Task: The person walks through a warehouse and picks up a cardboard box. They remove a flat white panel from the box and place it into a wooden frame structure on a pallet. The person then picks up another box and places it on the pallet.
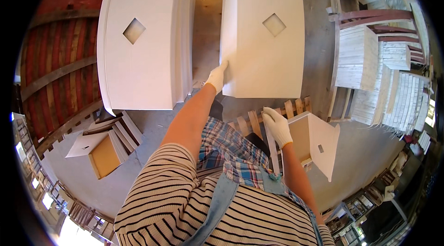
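Observation:
Two white stacks of drawers stand before me, the left stack (138, 65) and the right stack (273, 61), each with a diamond-shaped cutout in its top face. My left hand (216, 78), in a white knit glove, reaches to the inner edge of the right stack; its visible fingers are stretched along that edge. At my right side, my gloved right hand (277, 127) closes over the narrow white edge of a drawer (323, 146). This drawer has a tan bottom and a white front with a small cutout. My right fingertips are partly hidden.
A narrow gap with a wooden board (207, 28) lies between the stacks. Another drawer (104, 153) rests at lower left. Wooden slats (253, 120) show beside my right hand. Red-brown slatted racks (60, 61) stand at left, and piles of whitish boards (356, 56) at right.

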Available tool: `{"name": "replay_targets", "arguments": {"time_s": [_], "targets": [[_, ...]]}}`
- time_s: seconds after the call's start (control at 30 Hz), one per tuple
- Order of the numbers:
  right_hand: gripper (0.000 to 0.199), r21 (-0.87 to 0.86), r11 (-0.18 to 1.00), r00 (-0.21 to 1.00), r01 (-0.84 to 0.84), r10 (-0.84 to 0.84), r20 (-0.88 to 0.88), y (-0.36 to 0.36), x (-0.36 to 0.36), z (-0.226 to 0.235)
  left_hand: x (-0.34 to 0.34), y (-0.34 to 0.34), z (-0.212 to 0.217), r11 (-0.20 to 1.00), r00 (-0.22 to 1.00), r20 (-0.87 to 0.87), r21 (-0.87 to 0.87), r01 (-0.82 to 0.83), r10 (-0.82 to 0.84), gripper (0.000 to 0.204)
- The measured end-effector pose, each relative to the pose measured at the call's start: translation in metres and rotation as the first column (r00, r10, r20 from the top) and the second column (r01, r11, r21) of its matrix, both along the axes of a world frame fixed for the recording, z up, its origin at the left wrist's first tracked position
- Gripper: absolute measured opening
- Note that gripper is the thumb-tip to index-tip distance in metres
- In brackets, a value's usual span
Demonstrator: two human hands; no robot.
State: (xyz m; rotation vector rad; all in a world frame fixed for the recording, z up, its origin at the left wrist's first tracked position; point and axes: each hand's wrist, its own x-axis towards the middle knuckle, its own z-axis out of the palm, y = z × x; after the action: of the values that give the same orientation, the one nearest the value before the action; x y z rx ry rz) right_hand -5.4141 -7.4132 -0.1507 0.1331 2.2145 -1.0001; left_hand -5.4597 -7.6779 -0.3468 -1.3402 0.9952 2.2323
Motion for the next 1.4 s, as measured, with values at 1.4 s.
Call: {"name": "replay_targets", "arguments": {"time_s": [1.4], "targets": [[0.036,-0.006,1.0,0.999,-0.016,0.016,-0.048,-0.015,0.022,0.04,-0.122,-0.046,0.105,0.991,0.945,-0.325,-0.136,-0.013,-0.032,0.033]]}}
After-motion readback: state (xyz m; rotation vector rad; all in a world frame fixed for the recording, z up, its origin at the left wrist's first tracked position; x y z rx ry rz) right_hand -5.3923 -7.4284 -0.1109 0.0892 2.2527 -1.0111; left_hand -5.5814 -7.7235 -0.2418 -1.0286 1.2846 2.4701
